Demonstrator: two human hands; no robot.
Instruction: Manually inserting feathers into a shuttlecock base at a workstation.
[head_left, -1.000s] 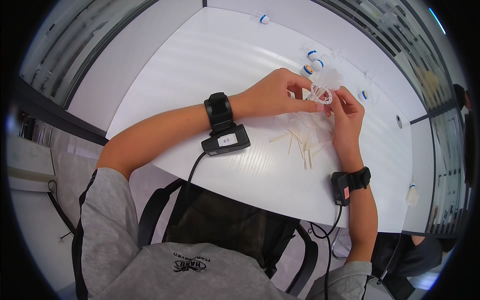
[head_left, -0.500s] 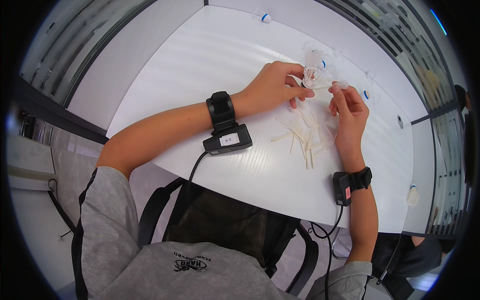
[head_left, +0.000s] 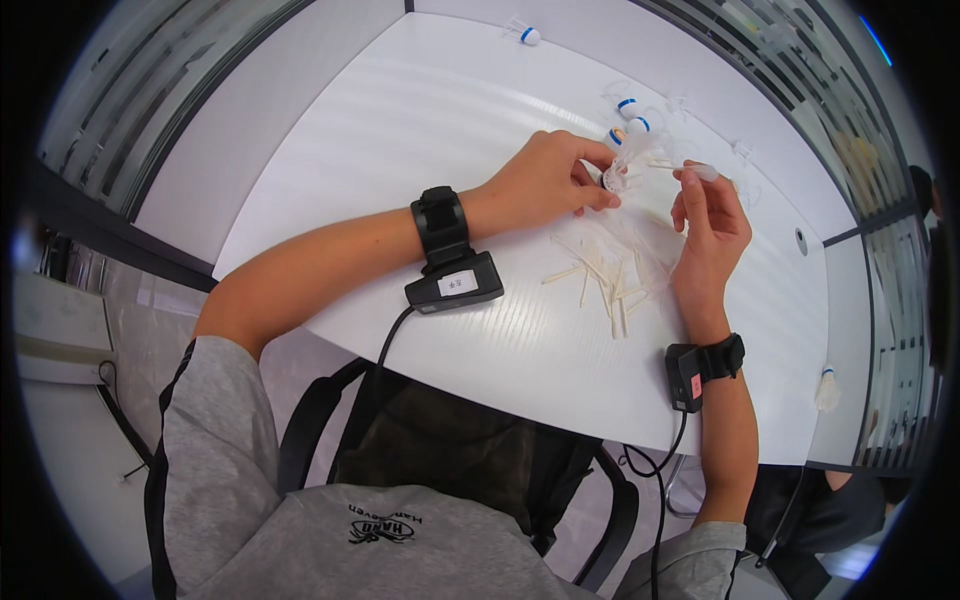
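My left hand (head_left: 550, 180) is closed round the base of a white feather shuttlecock (head_left: 622, 168), tilted with its skirt toward the upper right. Thumb and fingers wrap the base, so most of the cork is hidden. To the right, my right hand (head_left: 712, 225) pinches a single white feather (head_left: 704, 172) between thumb and index finger. Its thin quill points left at the shuttlecock, with a small gap apparent between them. Below both hands lies a loose pile of cream quills and wispy white feathers (head_left: 612, 285).
Behind my hands sit shuttlecocks with blue bands (head_left: 638, 125). Another shuttlecock (head_left: 530, 37) lies at the far edge, and one more (head_left: 827, 392) at the right. A grommet hole (head_left: 800, 240) is in the white desk (head_left: 480, 340). Low partitions border it; cables trail from my wrist devices.
My right hand has shifted slightly right with the feather, away from the shuttlecock. My left hand has lowered and tilted the shuttlecock a little, uncovering the blue-banded ones behind.
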